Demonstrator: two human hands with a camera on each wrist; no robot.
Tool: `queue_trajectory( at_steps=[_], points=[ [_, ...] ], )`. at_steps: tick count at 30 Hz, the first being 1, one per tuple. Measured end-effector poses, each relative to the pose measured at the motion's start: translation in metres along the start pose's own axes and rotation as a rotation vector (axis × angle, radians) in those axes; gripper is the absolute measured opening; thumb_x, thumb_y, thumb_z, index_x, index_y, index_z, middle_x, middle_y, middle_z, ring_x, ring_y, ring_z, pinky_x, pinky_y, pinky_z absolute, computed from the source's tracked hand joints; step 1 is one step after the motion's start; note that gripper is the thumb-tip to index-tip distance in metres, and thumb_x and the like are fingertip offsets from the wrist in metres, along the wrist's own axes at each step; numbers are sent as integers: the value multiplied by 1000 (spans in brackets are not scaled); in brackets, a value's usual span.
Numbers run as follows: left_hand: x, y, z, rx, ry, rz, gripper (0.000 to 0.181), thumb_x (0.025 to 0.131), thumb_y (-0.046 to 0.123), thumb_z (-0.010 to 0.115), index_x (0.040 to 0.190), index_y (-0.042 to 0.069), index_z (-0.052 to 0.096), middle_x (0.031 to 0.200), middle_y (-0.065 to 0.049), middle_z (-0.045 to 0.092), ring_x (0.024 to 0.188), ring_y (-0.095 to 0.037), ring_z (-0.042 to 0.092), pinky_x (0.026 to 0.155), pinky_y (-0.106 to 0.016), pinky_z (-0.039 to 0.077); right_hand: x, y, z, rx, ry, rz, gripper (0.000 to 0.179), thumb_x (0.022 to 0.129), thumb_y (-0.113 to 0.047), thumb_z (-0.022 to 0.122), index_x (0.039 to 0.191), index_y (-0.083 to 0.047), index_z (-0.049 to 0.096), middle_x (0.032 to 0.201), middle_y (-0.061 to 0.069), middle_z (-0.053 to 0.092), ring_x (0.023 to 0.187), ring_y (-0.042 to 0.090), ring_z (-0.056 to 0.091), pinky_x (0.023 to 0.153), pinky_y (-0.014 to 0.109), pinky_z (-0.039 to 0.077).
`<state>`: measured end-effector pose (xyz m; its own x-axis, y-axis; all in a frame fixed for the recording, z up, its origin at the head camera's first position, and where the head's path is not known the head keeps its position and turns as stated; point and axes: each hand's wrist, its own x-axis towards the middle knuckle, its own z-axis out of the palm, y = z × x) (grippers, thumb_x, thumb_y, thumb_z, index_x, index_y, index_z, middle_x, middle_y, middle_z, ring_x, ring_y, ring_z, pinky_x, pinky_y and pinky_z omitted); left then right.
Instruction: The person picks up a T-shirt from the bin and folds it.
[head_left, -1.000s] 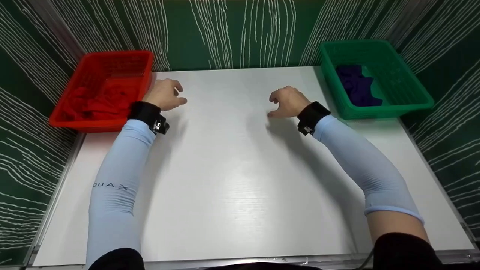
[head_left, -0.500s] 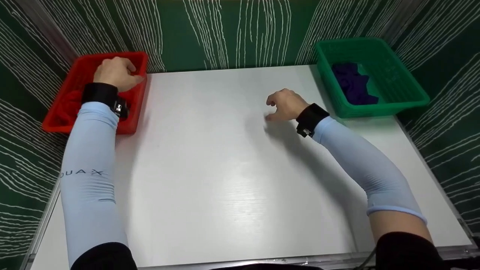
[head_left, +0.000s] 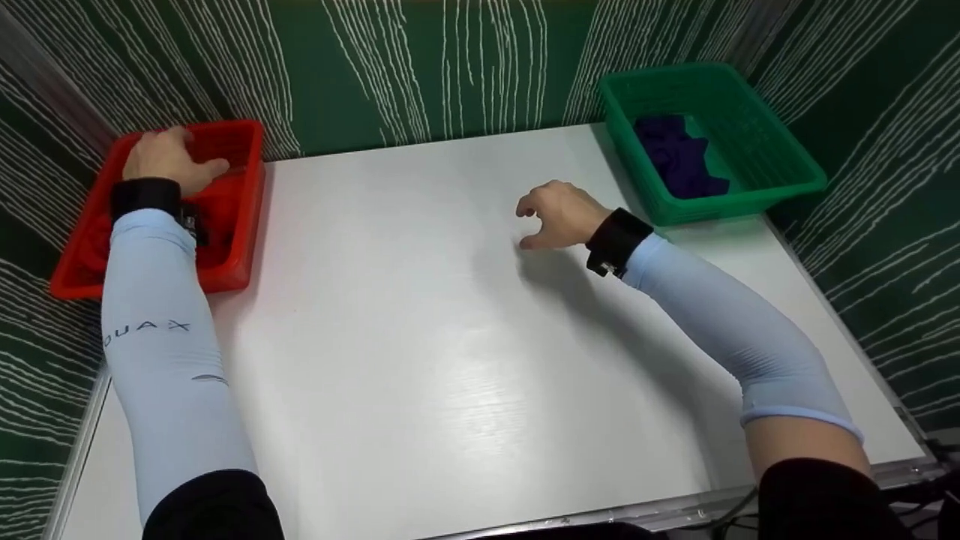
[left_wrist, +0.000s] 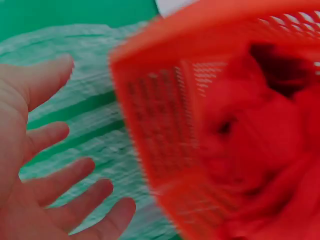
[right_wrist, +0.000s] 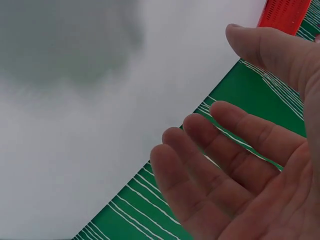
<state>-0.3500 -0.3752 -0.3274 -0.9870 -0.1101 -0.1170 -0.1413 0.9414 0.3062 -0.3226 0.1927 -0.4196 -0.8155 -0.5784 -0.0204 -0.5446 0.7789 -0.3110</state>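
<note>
A person's left hand (head_left: 169,161), fingers relaxed and spread wide with nothing in them, hung over the far part of a rectangular red plastic basket (head_left: 244,259), apart from the crumpled red cloth (left_wrist: 270,135) that lay inside it. The right hand (head_left: 562,214), its fingers loosely bent and its thumb held away from them, was likewise unladen above a glossy white tabletop (head_left: 375,315), well to the right of the red basket. Farther right of that basket stood a rectangular green plastic basket (head_left: 742,210) containing a dark purple cloth (head_left: 682,157). Pale blue sleeves (head_left: 712,307) and black wristbands (head_left: 619,241) covered both arms.
</note>
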Motion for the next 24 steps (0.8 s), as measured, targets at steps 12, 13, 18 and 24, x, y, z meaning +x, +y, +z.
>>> queue_trajectory(
  at_steps=[12, 13, 18, 24],
  points=[
    [-25, -72, 39, -48, -328, -209, 113, 102, 48, 73, 173, -8, 5, 157, -51, 21, 145, -73, 23, 125, -82, 38, -2, -5, 12, 3, -60, -40, 50, 89, -26, 91, 128, 2, 80, 123, 23, 83, 116, 42, 76, 102, 58, 63],
    [-26, -73, 41, -88, -351, -224, 115, 102, 47, 74, 174, -7, 2, 159, -50, 19, 146, -72, 22, 126, -81, 39, -1, -5, 12, 5, -65, -39, 50, 89, -26, 91, 128, 2, 80, 124, 23, 83, 116, 42, 76, 102, 58, 63],
    [-31, -68, 42, -270, -434, -274, 123, 104, 42, 76, 175, 7, -17, 170, -46, 2, 152, -70, 11, 129, -78, 38, -2, -6, 14, 22, -95, -33, 52, 89, -27, 91, 131, 1, 79, 126, 22, 82, 118, 42, 76, 102, 59, 63],
    [-30, -65, 47, -325, -446, -286, 126, 103, 34, 79, 174, 15, -23, 175, -44, -6, 155, -69, 5, 133, -78, 30, -6, -6, 14, 33, -106, -20, 52, 89, -27, 92, 131, 1, 79, 126, 23, 82, 117, 42, 76, 100, 58, 63]
  ],
)
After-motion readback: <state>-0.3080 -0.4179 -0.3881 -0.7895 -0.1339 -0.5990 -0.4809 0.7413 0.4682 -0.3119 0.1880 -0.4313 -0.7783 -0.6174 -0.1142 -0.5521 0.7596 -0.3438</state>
